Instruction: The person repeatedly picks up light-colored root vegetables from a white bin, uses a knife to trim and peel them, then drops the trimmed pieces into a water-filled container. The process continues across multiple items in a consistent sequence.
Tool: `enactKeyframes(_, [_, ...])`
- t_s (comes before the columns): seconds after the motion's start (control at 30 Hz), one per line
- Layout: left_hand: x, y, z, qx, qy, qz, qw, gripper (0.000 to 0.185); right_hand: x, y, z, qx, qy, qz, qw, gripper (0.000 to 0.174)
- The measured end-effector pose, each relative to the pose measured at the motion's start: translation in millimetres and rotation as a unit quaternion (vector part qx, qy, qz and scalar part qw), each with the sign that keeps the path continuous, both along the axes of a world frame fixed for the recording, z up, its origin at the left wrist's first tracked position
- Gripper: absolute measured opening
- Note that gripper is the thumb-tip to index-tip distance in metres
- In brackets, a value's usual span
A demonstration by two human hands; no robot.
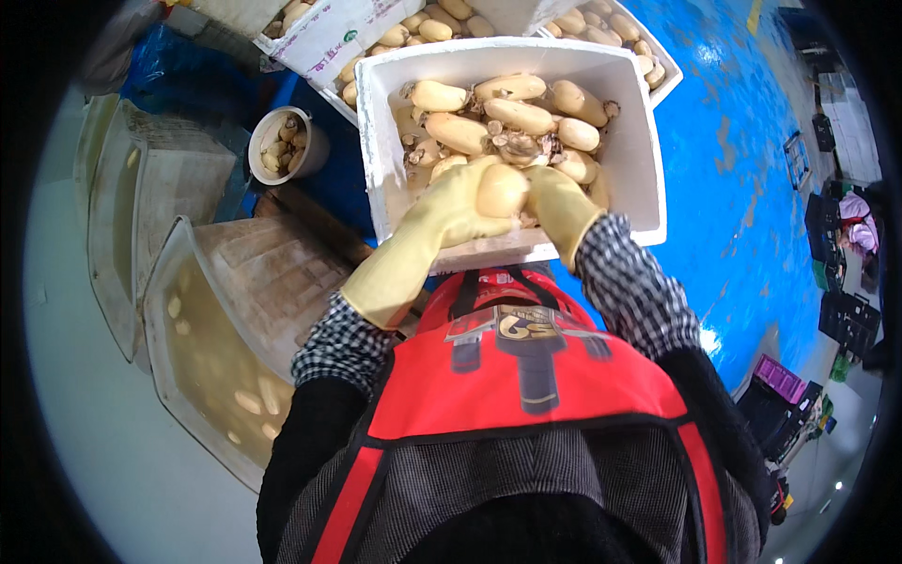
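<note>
My left hand [461,201], in a yellow rubber glove, grips a pale lotus root segment [502,190] with its rounded side towards me. Close against the segment's right side is my right hand [557,201], gloved the same way. Its fingertips are hidden, so whether it grips anything does not show. Both hands are over the near part of a white foam box [511,51]. Inside it, beyond my hands, lie several lotus roots [520,115], some with dark, ragged joint ends.
More foam boxes of lotus roots [435,29] stand behind. To the left are a white bucket [310,151] holding root pieces and a tub [232,374] of murky water with pieces floating. Blue floor [726,176] extends right, towards black crates [849,321] and a person [858,224].
</note>
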State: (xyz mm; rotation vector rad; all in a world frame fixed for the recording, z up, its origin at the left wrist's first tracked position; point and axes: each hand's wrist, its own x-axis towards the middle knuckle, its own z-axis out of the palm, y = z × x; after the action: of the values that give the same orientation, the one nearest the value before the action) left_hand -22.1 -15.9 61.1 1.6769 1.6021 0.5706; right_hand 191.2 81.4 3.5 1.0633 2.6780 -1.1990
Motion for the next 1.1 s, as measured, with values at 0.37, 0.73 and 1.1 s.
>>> enactKeyframes(0.37, [-126,-13,-16,0.094,-0.127,0.356,0.921,0.113,68,0,-50,-0.123,-0.149,-0.199,0.961,0.038])
enactKeyframes(0.73, [-305,-410,-21,0.060,0.256,0.740,0.619,0.068,83,-12,-25,-0.169,-0.084,-0.112,0.976,0.050])
enactKeyframes(1.1, [-322,-531,-120,-0.271,0.245,0.753,0.547,0.061,60,-20,-5,-0.134,-0.260,-0.196,0.936,0.047])
